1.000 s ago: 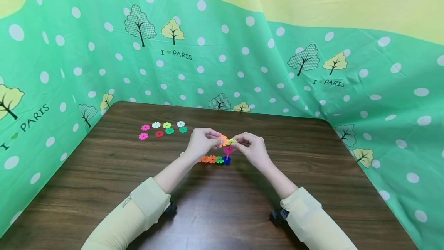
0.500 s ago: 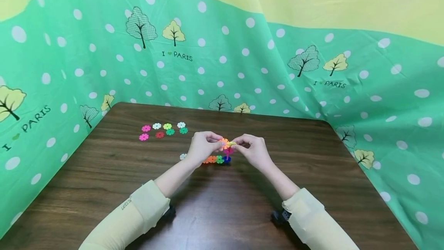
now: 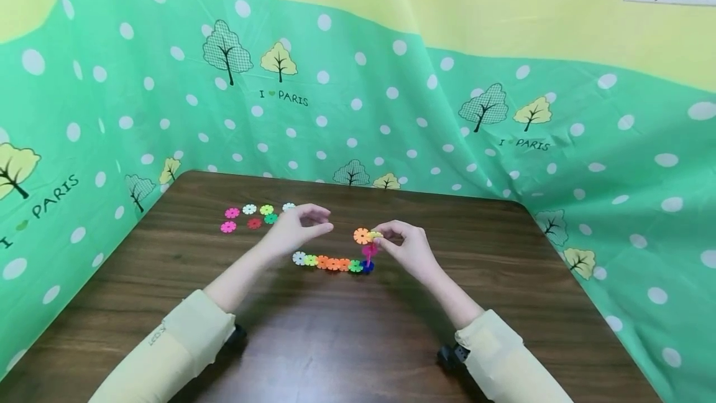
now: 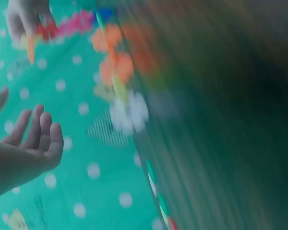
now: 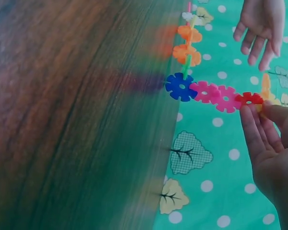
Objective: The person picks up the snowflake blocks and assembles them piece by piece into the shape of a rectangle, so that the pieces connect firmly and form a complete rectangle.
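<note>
Sleeves: left sleeve (image 3: 184,334) and right sleeve (image 3: 498,353), pale, cuffs turned back; forearms slant inward from both sides.
Joined row: notched flower discs (image 3: 334,264) lying along the wooden table (image 3: 335,328): white, yellow-green, three orange, green, then blue disc (image 3: 367,267) at the right end. The table apparently bears this base.
Raised branch: two pink discs (image 3: 369,249) climb from the blue, followed by red disc (image 5: 248,97), yellow disc (image 3: 375,236) and orange disc (image 3: 362,236), which juts leftward.
Right hand (image 3: 411,247): thumb and fingers pinch the yellow disc beside the red, probably steadying the slender branch from its top; wrist bent inward.
Left hand (image 3: 299,229): holds nothing; thumb and fingers parted, well apart from the orange disc.
Loose stock: pink, white, red, green and yellow-green discs (image 3: 254,223), spread flat in two rough rows, seemingly for easy picking; the left hand may hide some.
Backdrop: green polka-dot cloth (image 3: 335,117) with printed trees.
</note>
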The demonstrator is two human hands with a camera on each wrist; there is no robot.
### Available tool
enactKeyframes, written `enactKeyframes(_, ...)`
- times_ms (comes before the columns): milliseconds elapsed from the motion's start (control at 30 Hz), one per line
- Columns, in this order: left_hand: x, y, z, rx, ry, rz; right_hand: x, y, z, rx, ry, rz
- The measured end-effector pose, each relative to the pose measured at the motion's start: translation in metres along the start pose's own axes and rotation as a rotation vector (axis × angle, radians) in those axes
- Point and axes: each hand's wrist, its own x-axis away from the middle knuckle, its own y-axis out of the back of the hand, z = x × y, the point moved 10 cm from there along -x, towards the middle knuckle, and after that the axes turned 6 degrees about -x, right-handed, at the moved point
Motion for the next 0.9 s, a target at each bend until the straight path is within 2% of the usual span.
enactKeyframes(100, 0.002, 0.020, 0.010, -0.053, -0.029, 0.039, 0.002, 0.001, 0.014, 0.023, 0.020, 0.003)
enactKeyframes(167, 0.004, 0.034, 0.017, -0.107, -0.045, 0.051, 0.002, 0.001, 0.016, 0.043, 0.038, 0.004)
enactKeyframes(267, 0.010, 0.054, 0.027, -0.194, -0.072, 0.060, -0.001, 0.000, 0.002, 0.041, 0.057, 0.003)
enactKeyframes(400, 0.014, 0.080, 0.042, -0.290, -0.112, 0.046, -0.004, -0.001, -0.023, 0.033, 0.043, -0.004)
enactKeyframes(600, 0.015, 0.110, 0.075, -0.429, -0.160, 0.013, -0.006, 0.000, -0.026, 0.037, 0.027, -0.008)
enactKeyframes(767, 0.019, 0.124, 0.109, -0.580, -0.108, 0.015, -0.007, -0.001, -0.028, 0.005, 0.007, -0.006)
enactKeyframes(900, 0.021, 0.127, 0.135, -0.644, -0.044, 0.059, -0.005, -0.001, -0.016, -0.018, -0.002, 0.007)
